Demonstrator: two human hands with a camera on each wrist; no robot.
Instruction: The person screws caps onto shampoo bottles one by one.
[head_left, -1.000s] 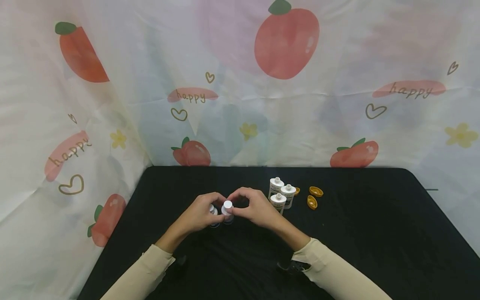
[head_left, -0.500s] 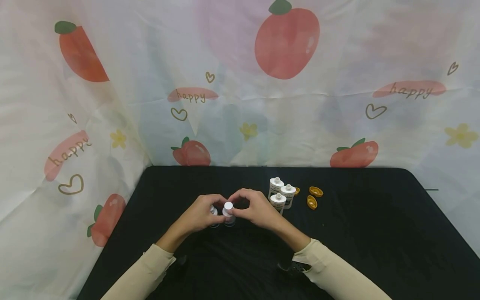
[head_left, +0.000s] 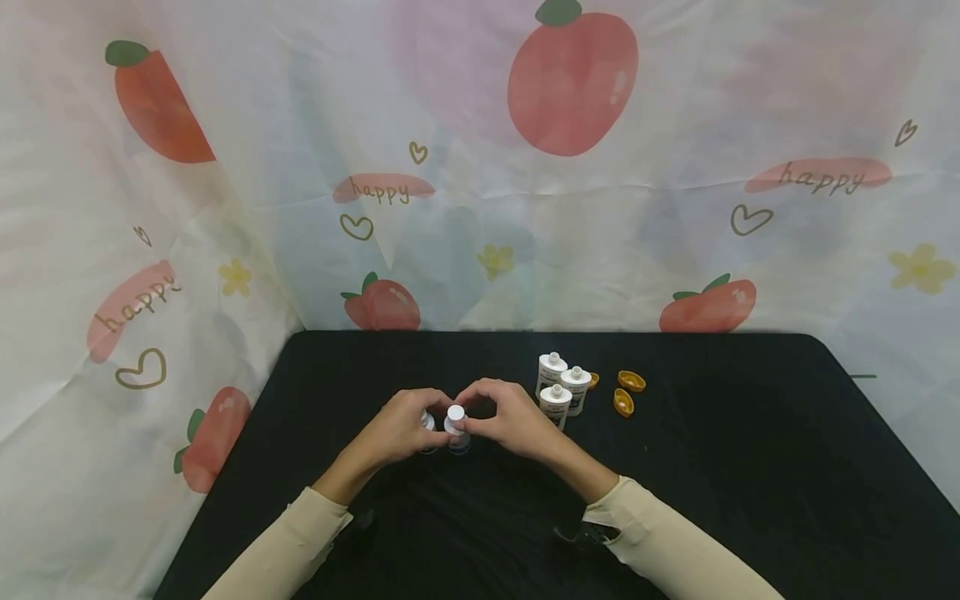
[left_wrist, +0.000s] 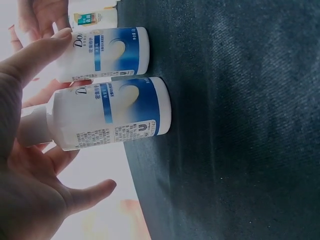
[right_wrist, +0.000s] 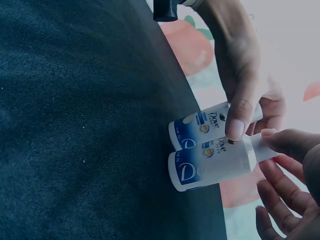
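Two small white-and-blue Dove bottles stand upright side by side on the black table, between the hands. The left bottle is partly hidden by the left hand in the head view. That hand reaches around the pair, with its thumb lying against the right bottle and its fingers behind. At the white cap of the right bottle, the right hand pinches with thumb and forefinger. Its other fingers are spread loosely beyond the cap in the right wrist view.
Just beyond the right hand, three white flat-shouldered bottles with narrow necks are grouped. Golden oval pieces lie right of them, one partly hidden. A printed curtain backs the black table.
The right bottle has shifted very slightly to the right from its place one second ago. Both hands stay in nearly the same position.
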